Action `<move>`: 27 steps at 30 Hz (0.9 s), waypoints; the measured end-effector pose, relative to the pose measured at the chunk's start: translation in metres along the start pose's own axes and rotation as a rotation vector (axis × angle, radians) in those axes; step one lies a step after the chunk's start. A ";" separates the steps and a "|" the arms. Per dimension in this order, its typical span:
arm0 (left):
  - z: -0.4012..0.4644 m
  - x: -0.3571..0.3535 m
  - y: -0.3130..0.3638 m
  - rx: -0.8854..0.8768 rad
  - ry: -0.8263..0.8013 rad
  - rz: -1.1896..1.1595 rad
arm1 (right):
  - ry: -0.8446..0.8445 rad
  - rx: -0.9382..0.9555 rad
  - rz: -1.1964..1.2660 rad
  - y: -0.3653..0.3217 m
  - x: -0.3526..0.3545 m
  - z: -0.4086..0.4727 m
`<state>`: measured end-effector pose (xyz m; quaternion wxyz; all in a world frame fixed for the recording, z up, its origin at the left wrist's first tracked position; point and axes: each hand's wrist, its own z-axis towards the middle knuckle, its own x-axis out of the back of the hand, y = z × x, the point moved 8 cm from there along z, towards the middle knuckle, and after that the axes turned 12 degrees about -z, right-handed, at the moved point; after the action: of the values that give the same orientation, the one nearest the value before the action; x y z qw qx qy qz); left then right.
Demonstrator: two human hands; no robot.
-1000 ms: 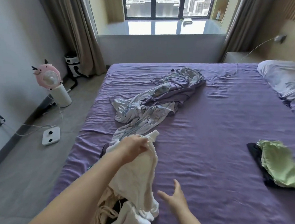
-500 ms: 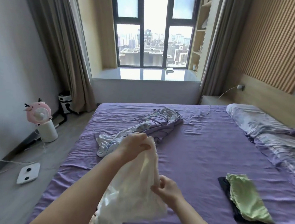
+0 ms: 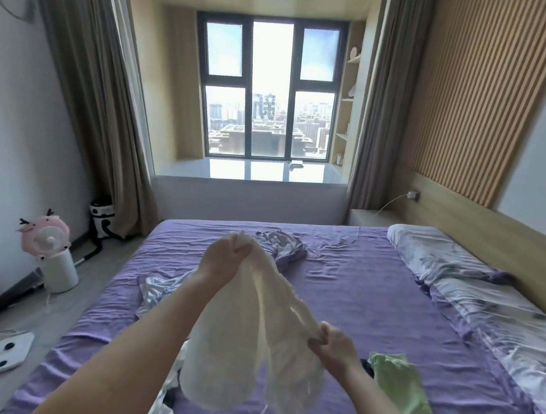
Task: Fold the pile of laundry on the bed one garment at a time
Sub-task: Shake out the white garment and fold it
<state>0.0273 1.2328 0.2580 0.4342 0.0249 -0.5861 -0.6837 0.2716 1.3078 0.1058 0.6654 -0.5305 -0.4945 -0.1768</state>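
Note:
A cream-white garment (image 3: 247,345) hangs in the air over the purple bed (image 3: 355,304). My left hand (image 3: 223,260) grips its top edge, raised high. My right hand (image 3: 333,342) pinches another edge lower and to the right. The cloth droops in two lobes between and below the hands. Under my left arm, part of the laundry pile (image 3: 164,404) shows white and dark cloth at the bed's near edge. A folded green garment (image 3: 404,390) lies on a dark one to the right of my right hand.
A crumpled grey-lilac sheet (image 3: 282,243) lies across the bed behind the garment. A pillow and patterned bedding (image 3: 474,288) line the right side. On the floor at left stand a pink fan (image 3: 49,248) and a white scale (image 3: 7,352).
Both hands have lifted the white garment higher and spread apart. My right hand, open a second ago, took hold of its edge. The view tilted up toward the window.

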 end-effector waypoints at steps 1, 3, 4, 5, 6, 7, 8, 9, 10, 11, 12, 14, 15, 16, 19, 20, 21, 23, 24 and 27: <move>-0.001 -0.003 0.001 0.012 0.023 0.005 | 0.032 0.003 0.027 0.004 0.013 0.003; -0.004 -0.008 0.000 0.036 0.069 0.020 | 0.097 0.008 0.065 0.009 0.038 0.008; -0.007 -0.009 -0.002 0.051 0.094 0.011 | 0.136 0.005 0.088 0.012 0.049 0.010; -0.010 -0.011 -0.005 0.070 0.122 -0.002 | 0.177 -0.004 0.119 0.015 0.059 0.011; -0.014 -0.011 -0.008 0.095 0.149 -0.016 | 0.215 -0.015 0.157 0.018 0.067 0.013; -0.018 -0.011 -0.012 0.118 0.169 -0.035 | 0.245 -0.028 0.195 0.021 0.074 0.015; -0.021 -0.011 -0.015 0.137 0.182 -0.062 | 0.270 -0.036 0.230 0.023 0.081 0.017; -0.024 -0.012 -0.017 0.155 0.189 -0.099 | 0.282 -0.043 0.247 0.025 0.086 0.020; -0.028 -0.012 -0.020 0.175 0.191 -0.139 | 0.294 -0.037 0.257 0.026 0.092 0.022; -0.031 -0.011 -0.022 0.198 0.190 -0.175 | 0.305 -0.023 0.260 0.025 0.098 0.025; -0.034 -0.010 -0.024 0.218 0.185 -0.204 | 0.314 0.000 0.259 0.024 0.104 0.027; -0.039 -0.008 -0.026 0.243 0.157 -0.250 | 0.309 0.042 0.266 0.021 0.115 0.030; -0.040 -0.006 -0.027 0.254 0.135 -0.269 | 0.300 0.055 0.280 0.020 0.121 0.031; -0.040 -0.004 -0.029 0.265 0.114 -0.283 | 0.292 0.067 0.297 0.019 0.128 0.032; -0.040 0.005 -0.034 0.277 0.073 -0.288 | 0.275 0.103 0.304 0.015 0.147 0.035; -0.040 0.008 -0.035 0.272 0.061 -0.279 | 0.277 0.116 0.296 0.012 0.151 0.034; -0.039 0.009 -0.035 0.263 0.048 -0.262 | 0.283 0.125 0.291 0.008 0.154 0.034; -0.038 0.011 -0.034 0.244 0.018 -0.226 | 0.307 0.125 0.276 0.000 0.158 0.031; -0.037 0.012 -0.033 0.242 0.008 -0.223 | 0.323 0.116 0.265 -0.005 0.160 0.028; -0.036 0.021 -0.032 0.240 0.005 -0.251 | 0.363 0.101 0.263 -0.017 0.169 0.022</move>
<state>0.0157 1.1900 0.2308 0.3409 0.1512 -0.6548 -0.6575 0.3241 1.3692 0.2566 0.7865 -0.5160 -0.3015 -0.1560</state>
